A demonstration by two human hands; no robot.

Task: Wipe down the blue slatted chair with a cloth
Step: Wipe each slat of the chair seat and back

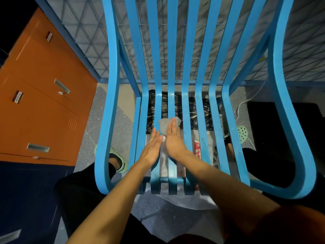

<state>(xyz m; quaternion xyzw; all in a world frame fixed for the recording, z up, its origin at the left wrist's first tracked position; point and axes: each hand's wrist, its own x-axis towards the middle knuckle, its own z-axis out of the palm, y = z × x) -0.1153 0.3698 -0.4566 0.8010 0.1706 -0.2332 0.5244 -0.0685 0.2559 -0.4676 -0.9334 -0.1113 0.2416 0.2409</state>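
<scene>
- The blue slatted chair [186, 95] is seen from above, its slats running lengthwise from the front edge of the seat away to the backrest.
- The grey cloth [168, 125] lies on the middle seat slats, directly ahead of both hands.
- The right hand [173, 140] is laid flat and open on the cloth, fingers extended, pressing rather than gripping it.
- The left hand [152, 148] is open and flat just beside it, on the neighbouring slat, holding nothing; its thumb looks close to the cloth's near edge.
- The right hand is judged nearer, so strokes would likely be driven along the slats' long axis.
- Plastic bags [177, 106] lie on the floor under the seat; their contents cannot be told.
</scene>
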